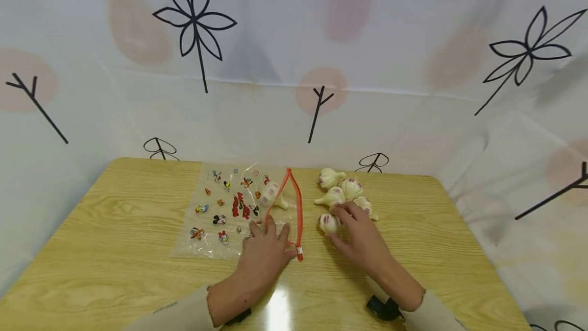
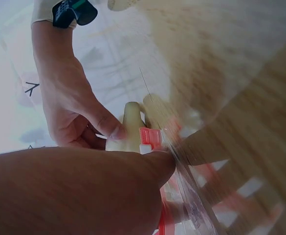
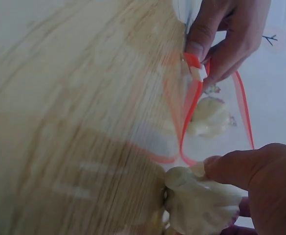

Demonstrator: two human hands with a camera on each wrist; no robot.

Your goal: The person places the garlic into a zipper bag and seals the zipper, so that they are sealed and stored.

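Note:
A clear zip bag [image 1: 187, 246] with cartoon prints and a red zip edge [image 1: 300, 213] lies on the table, its mouth standing open to the right. My left hand [image 1: 265, 255] rests on the bag's near side by the mouth, fingers spread, thumb beside the red slider [image 3: 194, 61]. One garlic bulb [image 1: 270, 194] lies inside the bag, just within the mouth. To the right, my right hand [image 1: 363, 236] grips another garlic bulb [image 3: 194, 203] between thumb and fingers, low at the table. Several more bulbs [image 1: 332, 197] lie clustered just beyond that hand.
The wooden table [image 1: 427, 249] carries all of this, with a bright reflection near its front edge. White cloth [image 1: 266, 126] with plant drawings hangs behind and at both sides. Dark wrist devices [image 1: 383, 309] are on both wrists.

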